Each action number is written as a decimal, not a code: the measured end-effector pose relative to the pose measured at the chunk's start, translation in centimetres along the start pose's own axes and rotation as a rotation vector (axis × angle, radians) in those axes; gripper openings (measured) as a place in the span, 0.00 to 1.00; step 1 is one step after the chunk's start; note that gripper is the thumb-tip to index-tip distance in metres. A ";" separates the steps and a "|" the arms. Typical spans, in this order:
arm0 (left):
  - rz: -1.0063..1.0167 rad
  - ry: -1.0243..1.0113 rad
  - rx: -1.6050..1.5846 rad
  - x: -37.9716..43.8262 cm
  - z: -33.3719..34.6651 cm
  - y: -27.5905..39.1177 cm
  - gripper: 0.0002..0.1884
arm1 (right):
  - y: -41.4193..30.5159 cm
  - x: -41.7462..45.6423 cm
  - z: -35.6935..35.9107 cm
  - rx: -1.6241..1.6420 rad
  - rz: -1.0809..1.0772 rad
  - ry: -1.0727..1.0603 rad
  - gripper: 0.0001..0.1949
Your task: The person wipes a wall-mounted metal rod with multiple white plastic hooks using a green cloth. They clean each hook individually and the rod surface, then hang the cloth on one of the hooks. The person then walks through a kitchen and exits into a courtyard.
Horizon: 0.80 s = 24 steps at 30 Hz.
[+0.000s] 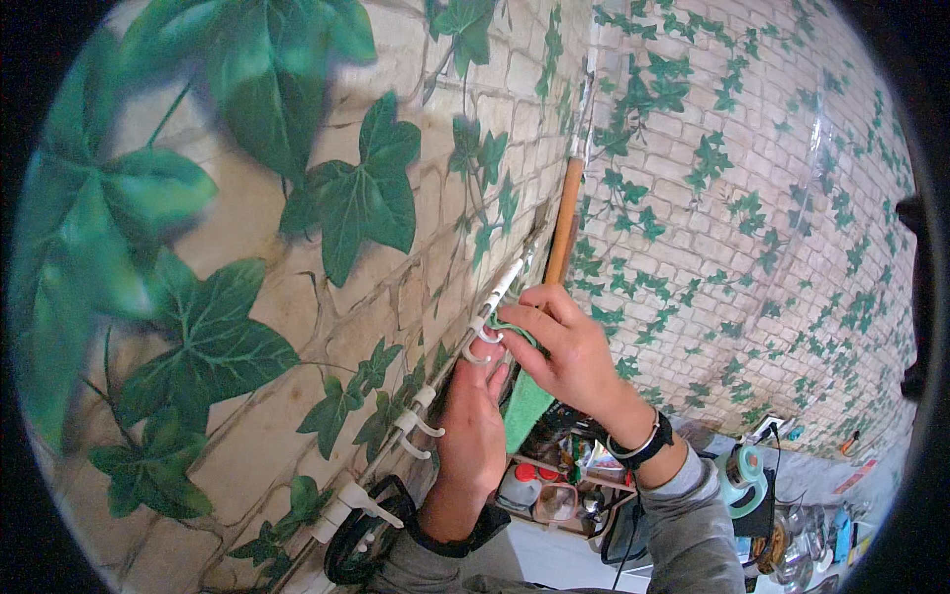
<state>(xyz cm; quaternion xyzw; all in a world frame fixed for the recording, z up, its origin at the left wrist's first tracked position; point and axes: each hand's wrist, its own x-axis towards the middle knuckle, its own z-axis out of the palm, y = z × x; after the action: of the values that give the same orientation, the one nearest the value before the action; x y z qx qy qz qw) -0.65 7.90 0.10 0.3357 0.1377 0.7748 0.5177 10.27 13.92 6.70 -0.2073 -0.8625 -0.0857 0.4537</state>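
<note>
A green cloth [528, 408] hangs below a row of white hooks on a rail [505, 286] along the ivy-and-brick patterned wall. My right hand [571, 353] pinches the cloth's thin green loop [512, 327] beside a white double hook [479, 345]. Just below, my left hand [475, 431] is raised with its fingertips at the same hook, partly behind it. Whether those fingertips grip the cloth or only touch the hook is hidden. Another white double hook [419, 434] sits lower on the rail, beside my left wrist.
A black-framed object [371, 531] hangs at the nearest hook [352, 508]. An orange-brown pole [565, 223] stands in the wall corner. Beneath my arms is a rack [568, 529] of jars with red lids. A pale green kettle [742, 479] and glassware [798, 546] stand at right.
</note>
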 end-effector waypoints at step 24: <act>0.106 -0.085 -0.084 0.4 -1.4 -0.9 0.21 | 1.7 0.9 0.4 -0.162 -0.441 -0.026 0.07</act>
<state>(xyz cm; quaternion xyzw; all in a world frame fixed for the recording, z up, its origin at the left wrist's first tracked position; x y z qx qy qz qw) -1.03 8.83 -1.33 0.3531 0.0648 0.7912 0.4951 10.27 15.81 7.19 -0.0507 -0.8829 -0.2489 0.3949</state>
